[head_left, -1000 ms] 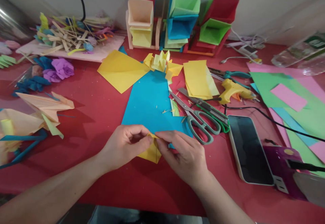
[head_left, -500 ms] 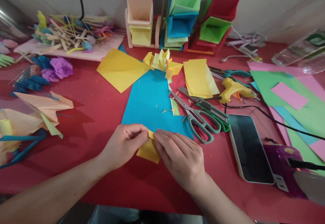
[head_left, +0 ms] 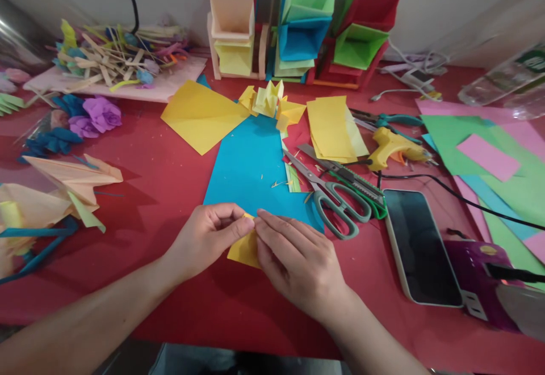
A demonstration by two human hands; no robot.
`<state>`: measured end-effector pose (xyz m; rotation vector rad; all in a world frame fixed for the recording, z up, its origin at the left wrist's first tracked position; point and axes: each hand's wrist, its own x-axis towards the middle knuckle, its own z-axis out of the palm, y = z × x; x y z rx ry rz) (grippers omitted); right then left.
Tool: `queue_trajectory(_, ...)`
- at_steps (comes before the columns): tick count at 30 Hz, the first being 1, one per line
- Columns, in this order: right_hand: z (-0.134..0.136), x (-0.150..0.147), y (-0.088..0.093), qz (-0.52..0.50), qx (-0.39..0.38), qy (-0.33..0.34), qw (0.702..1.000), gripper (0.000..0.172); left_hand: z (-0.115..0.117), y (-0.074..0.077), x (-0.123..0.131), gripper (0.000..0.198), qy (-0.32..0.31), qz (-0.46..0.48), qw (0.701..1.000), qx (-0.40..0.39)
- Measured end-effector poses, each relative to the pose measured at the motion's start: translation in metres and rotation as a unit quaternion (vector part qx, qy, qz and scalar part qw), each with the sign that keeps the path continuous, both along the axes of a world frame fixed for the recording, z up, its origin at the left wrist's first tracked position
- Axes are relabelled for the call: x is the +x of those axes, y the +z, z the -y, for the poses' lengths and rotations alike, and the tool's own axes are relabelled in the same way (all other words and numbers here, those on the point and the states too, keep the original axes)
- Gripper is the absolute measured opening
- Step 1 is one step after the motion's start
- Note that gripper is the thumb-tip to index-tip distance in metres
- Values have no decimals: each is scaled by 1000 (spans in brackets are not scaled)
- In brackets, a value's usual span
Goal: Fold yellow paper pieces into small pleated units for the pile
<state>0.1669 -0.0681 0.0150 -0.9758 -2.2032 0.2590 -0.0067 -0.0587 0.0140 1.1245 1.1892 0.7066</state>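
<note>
A small piece of yellow paper (head_left: 244,250) is held between my two hands above the red table's near side. My left hand (head_left: 215,233) pinches its top edge between thumb and forefinger. On the other side, my right hand (head_left: 298,256) has its fingers pressed together on the paper's right part and covers much of it. Just beyond my hands lies a blue sheet (head_left: 247,165). Grey-handled scissors (head_left: 336,205) rest at its right edge, beside a green box cutter (head_left: 355,182). Folded yellow paper pieces (head_left: 268,100) sit at the sheet's far end.
A stack of yellow paper (head_left: 332,128), a yellow glue gun (head_left: 395,148), a phone (head_left: 421,244) and a purple power adapter (head_left: 481,273) are on the right. Coloured paper boxes (head_left: 306,37) stand at the back. Crepe flowers (head_left: 102,114) and craft sticks (head_left: 102,60) lie left.
My fingers have come closer together at the paper's top edge. My right hand has shifted slightly left and now hides more of the yellow paper.
</note>
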Motion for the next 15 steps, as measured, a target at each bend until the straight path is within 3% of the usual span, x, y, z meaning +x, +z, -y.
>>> queue_trajectory(4, -4, 1, 8, -145, -158, -14, 977, 15, 3, 1, -2, 22, -6, -51, 996, 66)
queue_trajectory(8, -8, 4, 14, -199, -298, -36, 933, 11, 6, 4, -3, 19, -32, -75, 989, 123)
queue_trajectory(15, -9, 6, 15, -194, -363, -46, 910, 10, 3, 4, 0, 10, -39, -102, 983, 149)
